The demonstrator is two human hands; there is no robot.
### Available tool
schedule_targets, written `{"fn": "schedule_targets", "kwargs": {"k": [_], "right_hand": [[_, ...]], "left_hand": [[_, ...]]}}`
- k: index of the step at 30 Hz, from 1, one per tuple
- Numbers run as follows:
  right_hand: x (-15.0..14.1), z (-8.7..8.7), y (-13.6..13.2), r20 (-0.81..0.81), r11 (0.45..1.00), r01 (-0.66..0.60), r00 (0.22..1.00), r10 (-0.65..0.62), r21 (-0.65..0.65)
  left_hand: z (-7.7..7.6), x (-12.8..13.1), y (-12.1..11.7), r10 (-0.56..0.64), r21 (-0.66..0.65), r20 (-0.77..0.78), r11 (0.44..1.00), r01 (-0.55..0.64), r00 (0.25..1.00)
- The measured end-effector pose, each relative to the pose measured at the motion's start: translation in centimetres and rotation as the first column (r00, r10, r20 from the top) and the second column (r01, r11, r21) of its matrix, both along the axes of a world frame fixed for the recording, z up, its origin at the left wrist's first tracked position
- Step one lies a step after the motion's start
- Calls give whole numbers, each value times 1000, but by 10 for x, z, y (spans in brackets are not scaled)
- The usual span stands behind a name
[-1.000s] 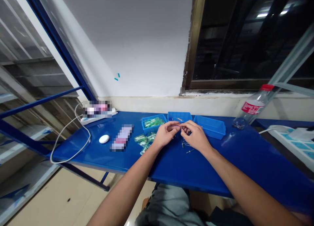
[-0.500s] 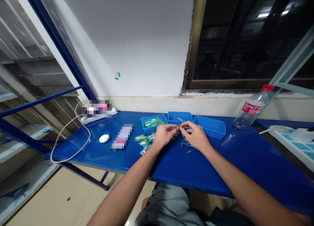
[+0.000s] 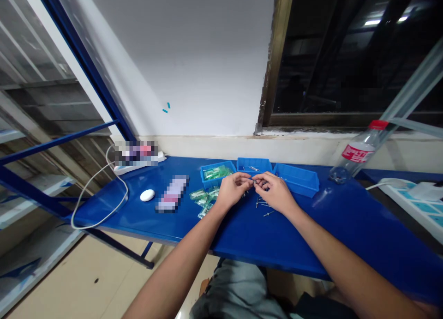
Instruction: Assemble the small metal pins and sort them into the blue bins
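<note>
My left hand [image 3: 232, 189] and my right hand [image 3: 276, 192] meet fingertip to fingertip above the table, in front of the blue bins. Both are closed in a pinch. A tiny dark piece shows between the fingertips, too small to name. Under and beside my right hand lie several thin metal pins with heads, like blind rivets [image 3: 267, 213]. To the left of my left hand are several small clear-green packets [image 3: 200, 196]. Behind the hands stand a left bin [image 3: 205, 182] with green packets, a middle bin [image 3: 254, 162] with a few metal pins, and a right bin [image 3: 300, 184].
The blue table [image 3: 256, 245] runs up to the wall. At left are a white oval object [image 3: 147, 195], a blurred-out flat object [image 3: 172, 194], and a power strip [image 3: 140, 163] with a cable. A plastic bottle [image 3: 358, 153] and another power strip [image 3: 424, 203] stand at right.
The fingers of my right hand have shifted slightly and curled more at the pinch. My left hand stays nearly in place. The bins, packets and loose pins have not moved.
</note>
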State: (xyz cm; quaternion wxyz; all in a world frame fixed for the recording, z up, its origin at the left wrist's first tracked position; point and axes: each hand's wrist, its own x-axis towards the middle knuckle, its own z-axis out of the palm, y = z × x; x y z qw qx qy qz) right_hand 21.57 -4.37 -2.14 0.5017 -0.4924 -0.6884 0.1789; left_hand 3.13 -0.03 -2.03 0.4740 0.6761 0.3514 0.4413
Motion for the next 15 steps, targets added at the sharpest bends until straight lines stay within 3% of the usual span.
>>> {"fn": "schedule_targets", "kwargs": {"k": [7, 15], "right_hand": [[2, 0, 0, 18, 999, -28, 999, 28, 23], [0, 0, -1, -62, 999, -11, 998, 9, -40]], "left_hand": [[8, -4, -6, -33, 37, -154, 999, 39, 988], [-4, -2, 3, 4, 65, -129, 998, 4, 992]]}}
